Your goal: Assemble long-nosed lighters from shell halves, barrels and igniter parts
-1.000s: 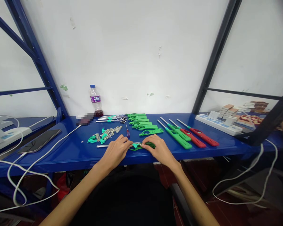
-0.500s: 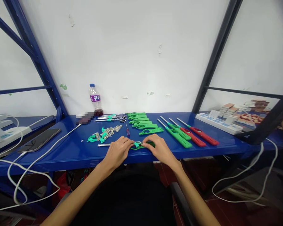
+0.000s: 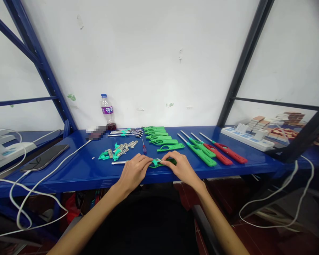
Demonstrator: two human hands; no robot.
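Observation:
At the table's front edge, both of my hands are closed on a stick lighter in an open green casing (image 3: 156, 164). My left hand (image 3: 133, 170) pinches it beside a teal piece, and the lighter's metal tube (image 3: 118, 163) sticks out leftward from under that hand. With thumb and finger, my right hand (image 3: 179, 165) grips the casing's right part, which it mostly covers. What lies under the fingertips is too small to make out. Just beyond the hands lie a small purple-handled screwdriver (image 3: 144, 148) and a green casing half (image 3: 171, 147).
Several green casing halves (image 3: 159, 137) and metal tubes (image 3: 122, 134) lie behind. Clear fuel tanks (image 3: 123, 151) and teal triggers (image 3: 104, 156) are heaped left. Green lighters (image 3: 202, 156) and red lighters (image 3: 230, 154) lie right. A bottle (image 3: 107, 111), phone (image 3: 46, 158) and power strip (image 3: 247, 139) stand farther out.
The lighter and both hands have shifted very slightly to the right in view. Both hands keep their grip, and the other parts lie as before.

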